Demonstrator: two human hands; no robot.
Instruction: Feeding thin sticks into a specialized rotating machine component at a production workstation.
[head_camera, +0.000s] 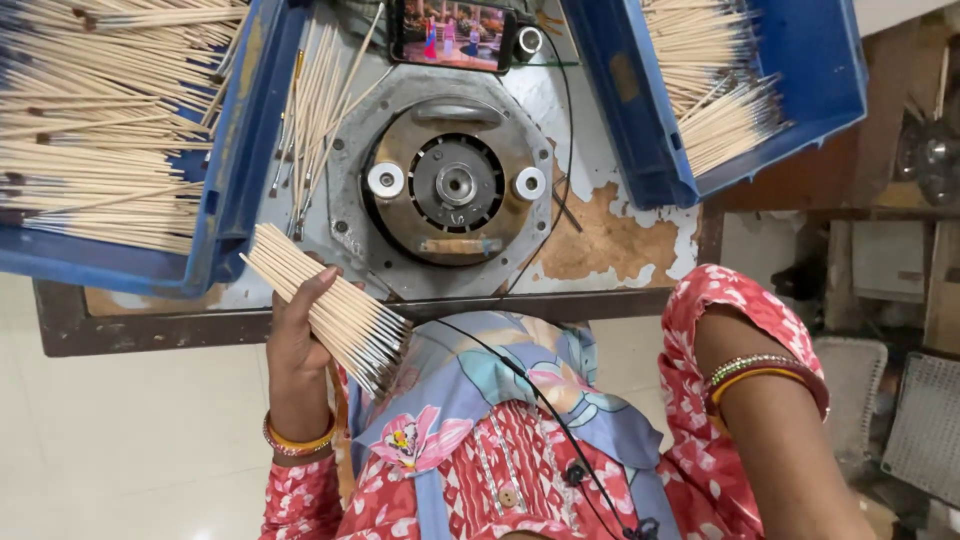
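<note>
My left hand (297, 330) grips a thick bundle of thin pale wooden sticks (325, 300), slanted from the upper left down to the right, in front of the table's near edge. The bundle's lower end rests near my chest. My right arm (770, 400), with bangles at the wrist, runs off the bottom right; the hand itself is out of view. Straight ahead sits a round grey metal machine head (455, 185) with a central hub and two white rollers.
Blue trays full of sticks stand at the left (235, 170) and upper right (800, 70). Loose sticks (320, 100) lie between the left tray and the machine. A phone (452, 32) with a lit screen is propped behind. A black cable crosses my clothing.
</note>
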